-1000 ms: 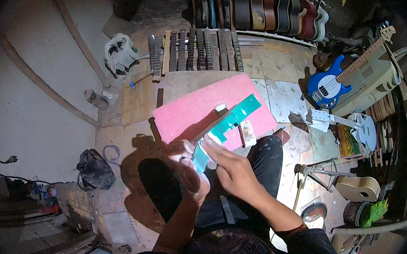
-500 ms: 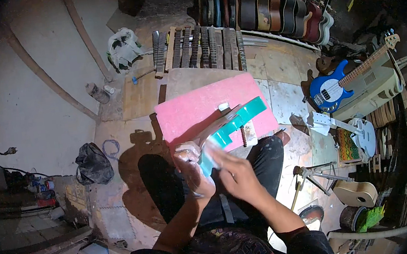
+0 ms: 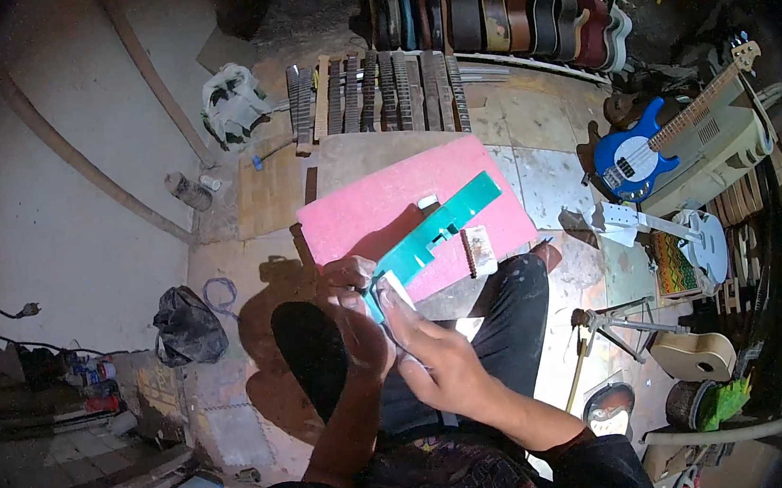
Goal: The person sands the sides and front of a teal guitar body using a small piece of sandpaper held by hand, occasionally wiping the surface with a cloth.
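While left hand (image 3: 349, 277) pinches near end of teal notched template (image 3: 432, 230) lying across pink board (image 3: 378, 209), I see right hand (image 3: 431, 354) fingers pressed together, flat on that end. Judging alignment step; next needs firm hold, no slip.

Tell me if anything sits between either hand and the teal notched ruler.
Nothing visible does. The left hand grips the near end of the teal notched ruler, and the right hand presses its fingers against that same end. The rest of the ruler lies over the pink board.
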